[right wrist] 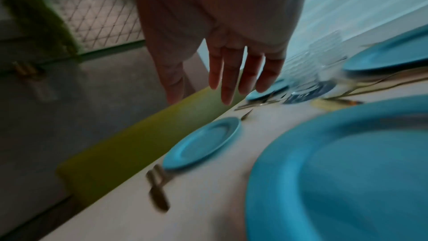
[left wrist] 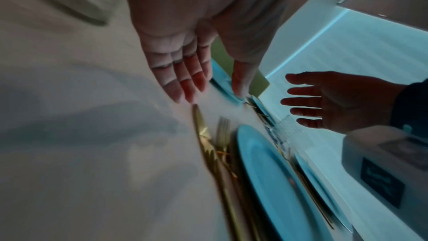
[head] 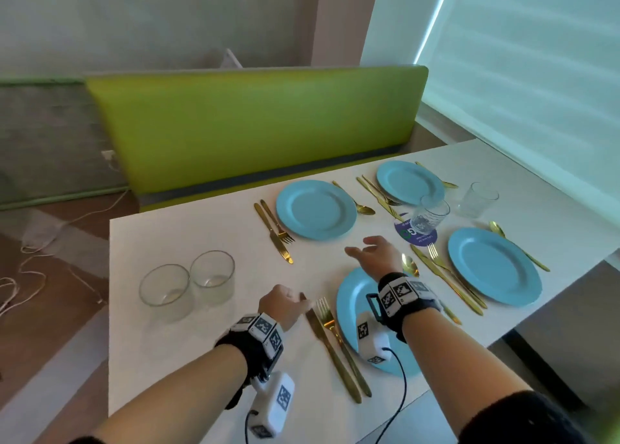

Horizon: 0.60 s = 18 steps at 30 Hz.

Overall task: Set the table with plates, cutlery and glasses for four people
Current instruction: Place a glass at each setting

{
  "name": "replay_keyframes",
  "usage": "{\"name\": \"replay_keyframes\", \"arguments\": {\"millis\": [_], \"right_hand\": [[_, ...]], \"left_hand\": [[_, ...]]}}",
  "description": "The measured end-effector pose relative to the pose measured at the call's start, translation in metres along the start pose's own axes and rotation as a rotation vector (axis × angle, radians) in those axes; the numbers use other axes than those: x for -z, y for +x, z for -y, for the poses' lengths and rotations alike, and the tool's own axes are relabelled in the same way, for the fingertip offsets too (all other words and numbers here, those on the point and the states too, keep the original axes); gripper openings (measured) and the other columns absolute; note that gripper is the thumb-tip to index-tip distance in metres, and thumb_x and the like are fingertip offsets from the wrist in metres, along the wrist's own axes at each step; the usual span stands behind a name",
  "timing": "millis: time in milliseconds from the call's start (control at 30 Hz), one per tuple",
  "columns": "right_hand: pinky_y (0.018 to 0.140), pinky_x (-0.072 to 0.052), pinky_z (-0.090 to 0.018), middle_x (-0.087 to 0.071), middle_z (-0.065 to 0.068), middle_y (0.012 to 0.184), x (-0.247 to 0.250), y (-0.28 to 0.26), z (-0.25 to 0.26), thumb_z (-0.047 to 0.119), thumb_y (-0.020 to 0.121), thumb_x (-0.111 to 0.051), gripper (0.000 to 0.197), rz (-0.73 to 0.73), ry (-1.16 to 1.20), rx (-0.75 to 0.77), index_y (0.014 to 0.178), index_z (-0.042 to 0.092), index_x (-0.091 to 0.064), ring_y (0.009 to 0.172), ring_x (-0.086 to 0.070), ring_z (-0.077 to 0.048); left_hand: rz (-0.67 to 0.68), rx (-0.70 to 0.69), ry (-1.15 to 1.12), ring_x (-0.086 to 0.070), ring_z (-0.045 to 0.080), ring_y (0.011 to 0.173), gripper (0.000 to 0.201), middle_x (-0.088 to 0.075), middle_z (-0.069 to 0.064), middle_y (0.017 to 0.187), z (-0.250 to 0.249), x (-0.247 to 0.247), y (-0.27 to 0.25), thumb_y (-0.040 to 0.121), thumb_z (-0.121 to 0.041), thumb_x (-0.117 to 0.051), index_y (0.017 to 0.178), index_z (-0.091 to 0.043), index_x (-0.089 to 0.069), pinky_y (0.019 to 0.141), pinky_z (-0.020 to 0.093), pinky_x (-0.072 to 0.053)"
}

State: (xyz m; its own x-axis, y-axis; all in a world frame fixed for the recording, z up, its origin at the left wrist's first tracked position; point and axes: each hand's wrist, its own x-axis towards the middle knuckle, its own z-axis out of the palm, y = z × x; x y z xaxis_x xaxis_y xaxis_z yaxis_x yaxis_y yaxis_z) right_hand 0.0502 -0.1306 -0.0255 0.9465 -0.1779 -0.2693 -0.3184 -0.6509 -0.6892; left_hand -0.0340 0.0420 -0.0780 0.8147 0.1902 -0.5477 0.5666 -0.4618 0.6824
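Several blue plates lie on the white table, each with gold cutlery beside it. My left hand hovers open just left of the near plate's knife and fork, holding nothing; its fingers are straight. My right hand is open above the table beyond the near plate, fingers spread, empty. Two clear glasses stand together at the left. Another glass sits on a round dark coaster, and one more glass stands near the window.
A green bench back runs along the table's far side. A window blind is on the right. Cables lie on the floor at the left. The table's left edge drops off close to the two glasses.
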Motion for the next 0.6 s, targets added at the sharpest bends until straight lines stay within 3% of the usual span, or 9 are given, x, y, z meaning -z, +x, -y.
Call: {"name": "replay_keyframes", "arguments": {"millis": [67, 167, 267, 367, 500, 600], "right_hand": [[0.099, -0.042, -0.029, -0.063, -0.008, 0.122, -0.032, -0.017, 0.015, 0.034, 0.076, -0.074, 0.054, 0.126, -0.013, 0.019, 0.123, 0.013, -0.055, 0.115, -0.057, -0.021], [0.096, -0.042, -0.025, -0.061, -0.006, 0.124, -0.075, -0.039, 0.038, 0.028, 0.076, -0.076, 0.056, 0.241, -0.052, 0.094, 0.125, 0.015, -0.054, 0.114, -0.057, -0.019], [0.099, -0.043, -0.027, -0.059, -0.003, 0.126, -0.115, -0.055, 0.054, 0.032, 0.074, -0.077, 0.063, 0.350, -0.173, 0.179, 0.129, 0.020, -0.049, 0.117, -0.054, -0.017], [0.100, -0.043, -0.029, -0.053, -0.004, 0.132, -0.148, -0.061, 0.062, 0.033, 0.070, -0.080, 0.077, 0.450, -0.210, 0.210, 0.135, 0.021, -0.041, 0.120, -0.051, -0.018], [0.103, -0.040, -0.031, -0.047, -0.006, 0.137, -0.177, -0.059, 0.068, 0.033, 0.065, -0.084, 0.093, 0.491, -0.206, 0.216, 0.141, 0.023, -0.032, 0.125, -0.046, -0.020], [0.103, -0.040, -0.033, -0.048, -0.007, 0.137, -0.196, -0.055, 0.068, 0.031, 0.061, -0.086, 0.097, 0.476, -0.181, 0.242, 0.141, 0.021, -0.031, 0.125, -0.046, -0.023]], "left_hand": [[0.032, 0.100, 0.039, -0.046, 0.018, 0.060, 0.044, -0.047, -0.002, 0.061, 0.028, 0.016, 0.000, 0.075, -0.051, -0.067, 0.056, -0.021, -0.041, 0.068, 0.023, -0.038], [0.021, 0.272, 0.003, -0.054, 0.019, 0.052, 0.046, -0.060, 0.004, 0.060, 0.066, 0.046, -0.003, 0.070, -0.057, -0.069, 0.063, -0.014, -0.056, 0.058, 0.023, -0.041], [-0.128, 0.403, -0.097, -0.068, 0.028, 0.087, 0.058, -0.071, 0.015, 0.094, 0.100, 0.080, -0.002, 0.071, -0.052, -0.068, 0.101, -0.003, -0.066, 0.068, 0.026, -0.046], [-0.404, 0.483, -0.297, -0.058, 0.033, 0.111, 0.074, -0.059, 0.018, 0.121, 0.121, 0.107, -0.001, 0.064, -0.037, -0.077, 0.122, 0.000, -0.048, 0.093, 0.036, -0.048], [-0.569, 0.357, -0.394, -0.047, 0.035, 0.124, 0.099, -0.043, 0.020, 0.136, 0.139, 0.127, 0.006, 0.054, -0.028, -0.088, 0.134, 0.001, -0.037, 0.099, 0.039, -0.045], [-0.561, 0.164, -0.404, -0.040, 0.028, 0.132, 0.115, -0.036, 0.015, 0.142, 0.152, 0.128, 0.017, 0.052, -0.015, -0.090, 0.144, -0.009, -0.021, 0.109, 0.037, -0.038]]}}
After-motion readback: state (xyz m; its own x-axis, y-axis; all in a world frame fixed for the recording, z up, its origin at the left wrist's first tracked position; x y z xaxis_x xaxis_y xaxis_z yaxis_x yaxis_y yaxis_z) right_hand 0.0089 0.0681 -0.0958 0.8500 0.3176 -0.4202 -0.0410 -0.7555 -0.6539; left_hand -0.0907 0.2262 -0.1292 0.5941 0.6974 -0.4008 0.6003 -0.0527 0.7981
